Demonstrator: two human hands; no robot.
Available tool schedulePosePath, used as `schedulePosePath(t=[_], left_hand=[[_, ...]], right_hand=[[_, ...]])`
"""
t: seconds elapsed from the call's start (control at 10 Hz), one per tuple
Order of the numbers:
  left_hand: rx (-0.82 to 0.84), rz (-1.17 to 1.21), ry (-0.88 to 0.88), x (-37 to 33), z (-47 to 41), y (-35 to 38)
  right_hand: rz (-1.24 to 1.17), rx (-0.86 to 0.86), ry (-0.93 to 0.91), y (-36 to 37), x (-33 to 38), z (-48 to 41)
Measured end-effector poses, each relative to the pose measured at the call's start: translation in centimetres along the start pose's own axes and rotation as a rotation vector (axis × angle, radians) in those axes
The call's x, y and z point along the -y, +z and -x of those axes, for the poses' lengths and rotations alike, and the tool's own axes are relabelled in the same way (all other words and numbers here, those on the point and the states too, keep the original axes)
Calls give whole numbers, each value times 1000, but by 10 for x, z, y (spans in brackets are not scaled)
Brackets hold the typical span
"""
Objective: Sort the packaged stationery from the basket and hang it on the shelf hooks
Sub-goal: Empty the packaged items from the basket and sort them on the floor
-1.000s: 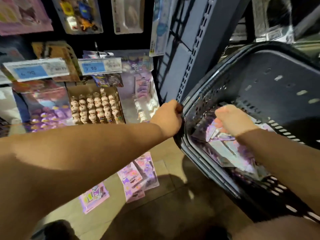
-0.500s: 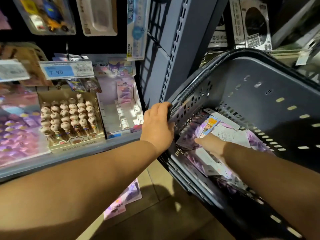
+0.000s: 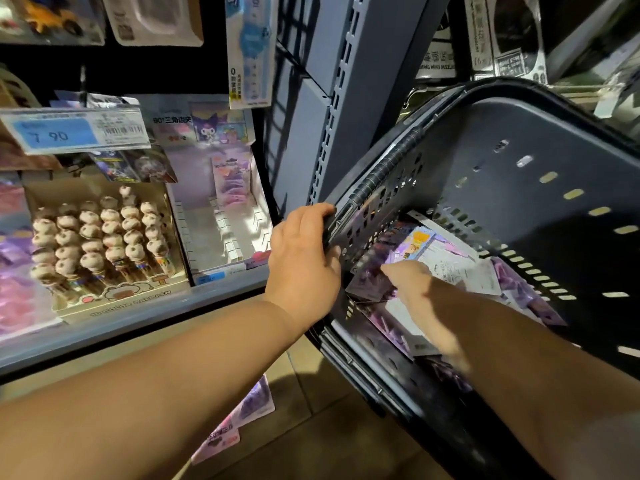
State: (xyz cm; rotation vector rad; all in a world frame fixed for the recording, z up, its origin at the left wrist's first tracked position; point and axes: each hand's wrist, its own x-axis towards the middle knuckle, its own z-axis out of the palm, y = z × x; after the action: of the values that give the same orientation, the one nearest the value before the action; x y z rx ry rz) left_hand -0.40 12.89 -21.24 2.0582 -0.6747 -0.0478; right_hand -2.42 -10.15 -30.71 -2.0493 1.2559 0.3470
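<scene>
Plainly the biggest risk is the tilt: the dark plastic basket (image 3: 519, 133) is tipped steeply toward the person, and only the left hand (image 3: 304, 261), its fingers curled over the near rim beside the ribbed handle (image 3: 384, 171), holds it at that angle. If that grip slackens, I'd expect the basket to swing or drop and the glossy packets to slide toward the low near wall or over it. 2 purple packets (image 3: 242, 414) already lie on the floor below, so further spills would add to the picking-up. The right hand (image 3: 412, 282) is down inside the basket, back toward the camera, on the heap of packaged stationery (image 3: 519, 289) piled along the basket's low side; its fingertips are hidden among the packets, so I cannot tell whether it pinches 1 or only presses on them. The packs overlap and look slick, with a white-backed packet (image 3: 460, 271) lying across the purple ones, so a lift could drag 2 or more out together or let 1 slip free. Hanging also looks awkward with 1 hand busy steadying the basket: the hooks sit above, where a blue ruler pack (image 3: 249, 46) hangs, and a packet swung leftward could brush the box of character pens (image 3: 104, 244) at the shelf's front edge (image 3: 138, 317).
</scene>
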Motion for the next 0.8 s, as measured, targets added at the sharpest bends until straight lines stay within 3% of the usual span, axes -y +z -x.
schedulePosePath(t=[0.1, 0.3, 0.6, 0.7, 0.8], left_hand=[[-7, 2, -7, 0, 0, 1], [3, 13, -12, -1, 3, 1], [21, 18, -1, -2, 4, -2], [24, 5, -7, -1, 3, -2], [14, -2, 10, 0, 3, -2]], right_hand=[[-169, -8, 10, -2, 1, 12], [-84, -106, 115, 15, 19, 19], [-394, -258, 108, 15, -7, 20], [-614, -214, 5, 10, -19, 37], [-756, -50, -119, -11, -30, 65]])
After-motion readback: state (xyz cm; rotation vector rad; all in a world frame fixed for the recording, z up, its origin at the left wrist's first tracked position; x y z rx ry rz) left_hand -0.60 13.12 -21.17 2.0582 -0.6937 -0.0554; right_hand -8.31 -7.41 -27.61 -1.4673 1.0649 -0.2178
